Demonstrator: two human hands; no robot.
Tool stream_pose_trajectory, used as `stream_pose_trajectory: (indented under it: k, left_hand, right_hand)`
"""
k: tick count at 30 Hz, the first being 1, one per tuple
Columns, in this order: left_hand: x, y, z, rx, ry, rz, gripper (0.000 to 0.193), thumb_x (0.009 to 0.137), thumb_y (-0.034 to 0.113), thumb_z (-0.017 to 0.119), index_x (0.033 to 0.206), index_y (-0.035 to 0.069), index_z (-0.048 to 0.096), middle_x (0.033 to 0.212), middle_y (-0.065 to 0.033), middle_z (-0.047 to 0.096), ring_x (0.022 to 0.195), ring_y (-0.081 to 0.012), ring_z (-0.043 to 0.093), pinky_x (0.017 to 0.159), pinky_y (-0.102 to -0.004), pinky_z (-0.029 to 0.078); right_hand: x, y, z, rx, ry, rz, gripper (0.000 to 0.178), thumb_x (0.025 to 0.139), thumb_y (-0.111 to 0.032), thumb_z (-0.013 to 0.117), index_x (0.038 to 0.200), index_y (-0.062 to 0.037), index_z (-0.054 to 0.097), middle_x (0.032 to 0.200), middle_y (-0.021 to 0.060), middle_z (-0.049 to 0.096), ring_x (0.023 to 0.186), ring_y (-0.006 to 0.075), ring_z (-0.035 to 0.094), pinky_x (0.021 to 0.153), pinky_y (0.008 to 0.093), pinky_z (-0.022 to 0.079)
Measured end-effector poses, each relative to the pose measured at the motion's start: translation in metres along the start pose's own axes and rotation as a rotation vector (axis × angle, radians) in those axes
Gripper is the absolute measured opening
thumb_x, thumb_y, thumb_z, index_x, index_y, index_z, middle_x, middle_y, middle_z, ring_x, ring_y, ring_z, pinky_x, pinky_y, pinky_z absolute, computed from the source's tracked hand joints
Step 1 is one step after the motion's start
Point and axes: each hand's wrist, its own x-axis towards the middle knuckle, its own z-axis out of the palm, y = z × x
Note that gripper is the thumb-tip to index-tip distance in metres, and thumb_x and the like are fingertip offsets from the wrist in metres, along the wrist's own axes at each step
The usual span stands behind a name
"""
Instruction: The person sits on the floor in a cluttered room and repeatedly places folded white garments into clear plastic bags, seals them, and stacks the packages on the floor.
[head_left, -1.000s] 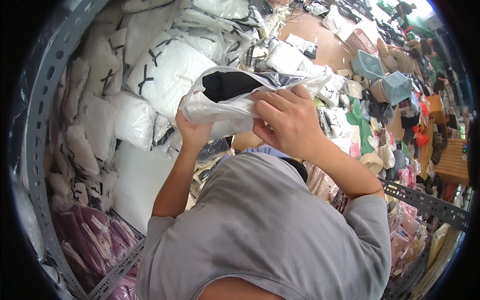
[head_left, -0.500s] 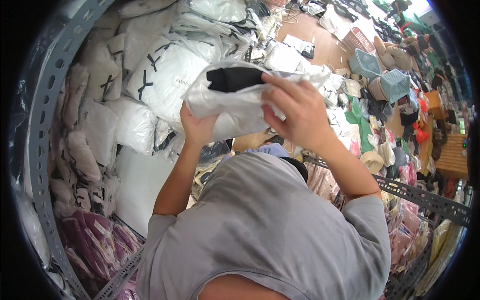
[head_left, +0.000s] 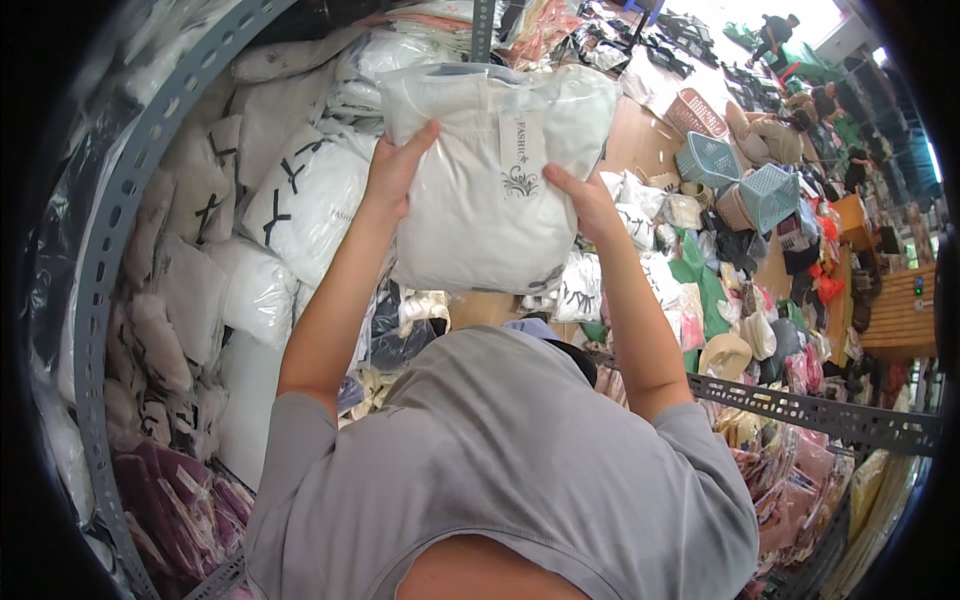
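Both my hands hold up a white folded garment packed in a clear plastic bag (head_left: pixel 460 200), in front of me. A white hang tag with a black floral print (head_left: pixel 520 150) lies on its face. My left hand (head_left: pixel 398 170) grips the bag's left edge, thumb on the front and fingers hidden behind. At the opposite edge my right hand (head_left: pixel 588 200) pinches it the same way, its thumb near the tag. To the left are piled similar bagged white garments (head_left: pixel 310 205) with black ties.
A perforated grey metal upright (head_left: pixel 95 290) curves along the left, and a perforated rail (head_left: pixel 810 405) crosses at right. Bagged purple garments (head_left: pixel 180 500) lie lower left. Blue baskets (head_left: pixel 710 157) and a pink basket (head_left: pixel 697 113) stand on the floor. People (head_left: pixel 775 35) are farther off.
The bag has turned from a tilted position, dark opening showing, to face me flat with its tag visible. My right hand has moved from the top edge to the right edge.
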Motion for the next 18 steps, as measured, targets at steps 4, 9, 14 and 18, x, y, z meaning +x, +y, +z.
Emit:
stream_pose_trajectory:
  k: [4,9,14,18]
  left_hand:
    - [0.029,-0.005,0.015,0.008,-0.035,-0.024,0.048,0.086,0.026,0.071,0.124,0.002,0.053,0.112,-0.0082,0.063,0.098,-0.0152,0.062,0.085,-0.0291,0.049]
    - [0.058,-0.01,0.053,0.148,0.01,0.087,0.052,0.086,0.026,0.07,0.126,0.0,0.049,0.116,-0.009,0.061,0.103,-0.0162,0.06,0.086,-0.0292,0.049]
    - [0.099,-0.007,0.093,0.574,0.063,0.46,0.059,0.084,0.029,0.072,0.128,-0.001,0.046,0.119,-0.0114,0.058,0.111,-0.0189,0.055,0.092,-0.0324,0.045]
    - [0.124,0.007,0.142,1.295,-0.016,1.023,0.042,0.079,0.026,0.075,0.111,0.003,0.059,0.108,-0.0086,0.062,0.11,-0.0197,0.055,0.092,-0.0329,0.044]
  right_hand:
    - [0.013,-0.016,-0.018,-0.019,0.086,-0.048,0.051,0.083,-0.023,0.072,0.123,0.0029,0.053,0.112,0.0115,0.063,0.098,0.0181,0.062,0.084,0.0297,0.05]
    - [0.029,-0.032,-0.052,0.025,0.107,-0.129,0.043,0.086,-0.024,0.07,0.118,0.003,0.058,0.108,0.0089,0.066,0.094,0.015,0.062,0.083,0.0288,0.049]
    - [0.038,-0.053,-0.091,-0.029,0.109,-0.198,0.041,0.089,-0.023,0.067,0.118,0.0037,0.059,0.107,0.0068,0.066,0.093,0.012,0.061,0.082,0.027,0.048]
    - [0.044,-0.07,-0.127,-0.144,0.144,-0.211,0.039,0.088,-0.024,0.068,0.115,0.0028,0.061,0.104,0.005,0.067,0.092,0.0112,0.061,0.081,0.0264,0.048]
